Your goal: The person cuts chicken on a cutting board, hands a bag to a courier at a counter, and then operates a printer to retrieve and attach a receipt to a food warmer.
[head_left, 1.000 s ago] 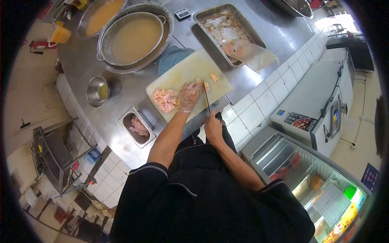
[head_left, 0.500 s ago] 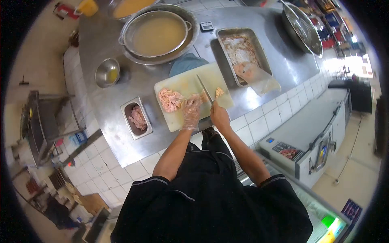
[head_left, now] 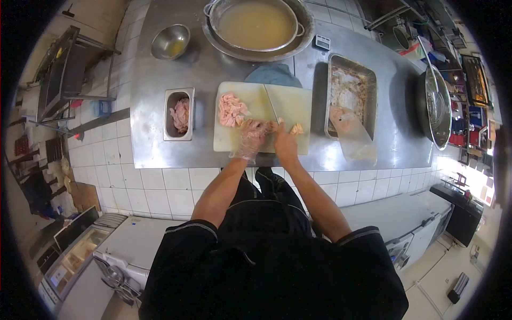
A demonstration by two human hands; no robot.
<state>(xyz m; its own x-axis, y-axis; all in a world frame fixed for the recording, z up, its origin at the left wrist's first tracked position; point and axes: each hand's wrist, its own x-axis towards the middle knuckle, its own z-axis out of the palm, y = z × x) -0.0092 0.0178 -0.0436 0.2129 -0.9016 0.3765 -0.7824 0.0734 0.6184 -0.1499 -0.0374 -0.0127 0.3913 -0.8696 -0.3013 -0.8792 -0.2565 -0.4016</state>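
On a pale cutting board [head_left: 226, 143] lies a heap of pink raw meat [head_left: 232, 110], toward the left. My left hand [head_left: 253, 136], in a clear plastic glove, has its fingers curled on a piece of the meat [head_left: 274, 126] beside the blade. Most of that piece is hidden by the fingers. A knife [head_left: 270, 101] is gripped in my bare right hand [head_left: 286, 145], its blade pointing away from me across the board. Small yellowish cut pieces [head_left: 297, 128] rest to the right of the knife.
Left of the board stands a steel container [head_left: 167, 114] of meat. Behind are a small bowl [head_left: 161, 45], a large pot [head_left: 212, 22] of cloudy liquid and a blue cloth [head_left: 272, 74]. A stained tray [head_left: 373, 96] with a plastic bag [head_left: 356, 144] lies right, before a wide pan [head_left: 440, 114].
The view has turned and shifted, so the board now appears straighter. Both hands stay close together at the blade, the left still on the meat and the right still on the knife.
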